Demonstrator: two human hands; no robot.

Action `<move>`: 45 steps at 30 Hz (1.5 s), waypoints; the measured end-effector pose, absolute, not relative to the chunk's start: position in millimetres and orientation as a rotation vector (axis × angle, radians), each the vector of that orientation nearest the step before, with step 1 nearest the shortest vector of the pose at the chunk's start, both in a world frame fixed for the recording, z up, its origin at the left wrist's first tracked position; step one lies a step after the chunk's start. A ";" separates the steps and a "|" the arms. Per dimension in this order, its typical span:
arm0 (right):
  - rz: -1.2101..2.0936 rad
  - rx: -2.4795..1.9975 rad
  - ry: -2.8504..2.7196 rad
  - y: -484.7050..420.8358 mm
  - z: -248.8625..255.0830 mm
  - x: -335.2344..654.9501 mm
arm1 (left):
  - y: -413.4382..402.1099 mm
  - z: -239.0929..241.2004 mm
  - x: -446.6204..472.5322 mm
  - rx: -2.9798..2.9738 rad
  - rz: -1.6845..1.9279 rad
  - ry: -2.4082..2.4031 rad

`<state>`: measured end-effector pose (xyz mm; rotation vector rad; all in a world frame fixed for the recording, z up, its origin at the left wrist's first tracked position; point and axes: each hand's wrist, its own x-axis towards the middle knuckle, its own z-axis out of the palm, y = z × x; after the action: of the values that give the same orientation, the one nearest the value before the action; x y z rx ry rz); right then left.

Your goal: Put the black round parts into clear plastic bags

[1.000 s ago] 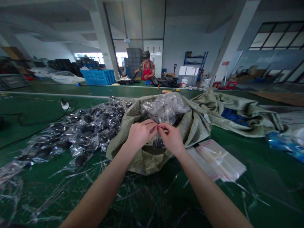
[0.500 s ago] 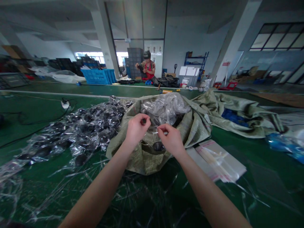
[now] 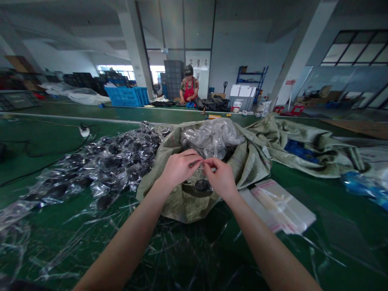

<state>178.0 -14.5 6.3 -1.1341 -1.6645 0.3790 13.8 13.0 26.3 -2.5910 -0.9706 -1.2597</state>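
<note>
A clear plastic bag (image 3: 194,178) with a dark rounded object (image 3: 202,185) at its bottom hangs between my hands. My left hand (image 3: 182,166) is closed in a pinch at the bag's top edge. Close against it, my right hand (image 3: 218,174) pinches the same edge, fingertips nearly touching the left ones. Behind and below the bag lies an open olive woven sack (image 3: 188,208), with crumpled clear plastic (image 3: 214,135) in its mouth. The exact grip on the thin film is hard to make out.
Many wrapped dark objects (image 3: 121,161) are heaped at the left. Flat clear bags (image 3: 281,206) lie at the right, near another woven sack (image 3: 333,155) with blue contents. Plastic strips litter the green surface (image 3: 194,254). A person in a red apron (image 3: 189,92) works across from me.
My left hand has moved right, bringing its fingertips to my right hand at the bag's top. The person opposite has lowered their hands and a dark item toward the surface.
</note>
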 end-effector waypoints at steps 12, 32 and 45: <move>0.397 -1.146 -1.630 -15.0 7.3 176.9 | 11.7 36.6 6.2 -2.548 -1.594 -0.988; 0.377 -1.152 -1.676 -18.0 7.9 175.7 | 12.5 22.9 18.3 -2.521 -1.262 -1.162; 0.344 -1.181 -1.662 -16.5 10.5 177.9 | 3.1 37.1 9.0 -2.562 -1.258 -1.003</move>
<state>177.9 -16.5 10.5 -1.1809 -1.6618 0.3440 9.0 3.1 37.1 -2.5622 -1.0028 -1.2580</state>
